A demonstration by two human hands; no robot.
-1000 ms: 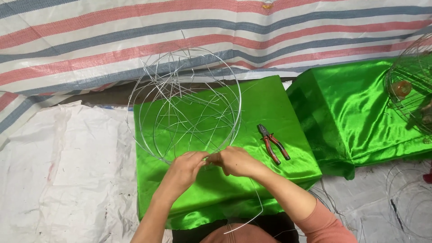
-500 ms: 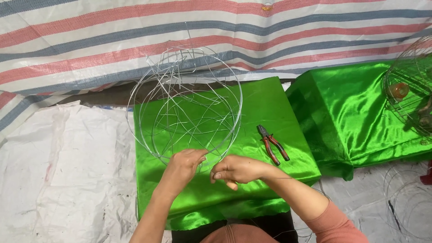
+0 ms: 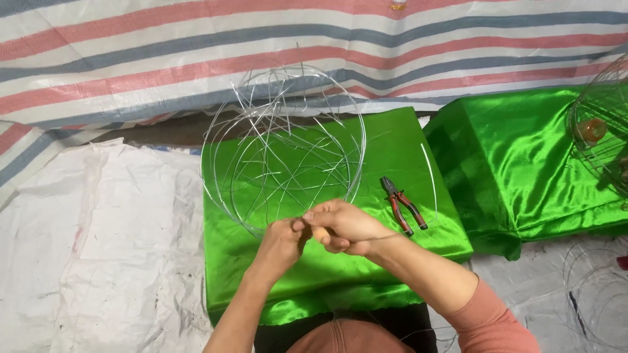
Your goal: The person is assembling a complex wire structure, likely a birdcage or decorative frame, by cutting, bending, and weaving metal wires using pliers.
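A round frame of thin silver wire (image 3: pixel 288 140) with several crossing spokes stands on a green satin-covered block (image 3: pixel 399 140). My left hand (image 3: pixel 282 242) pinches the frame's near rim. Touching it, my right hand (image 3: pixel 343 225) grips a thin wire at that same spot on the rim, with a small tan object showing under its fingers. A loose wire runs from my right hand toward the lower right. Pliers with red and black handles (image 3: pixel 403 204) lie on the green cloth just right of my right hand.
A second green-covered block (image 3: pixel 523 163) stands to the right, with another wire cage (image 3: pixel 602 131) on it at the frame's edge. A striped tarp (image 3: pixel 196 59) hangs behind. White sacking (image 3: pixel 98 242) covers the floor at left. Loose wire coils (image 3: pixel 595 294) lie at lower right.
My hands have closed together at the near rim. The right hand has shifted slightly left and turned its grip on the wire. The frame has stayed where it was.
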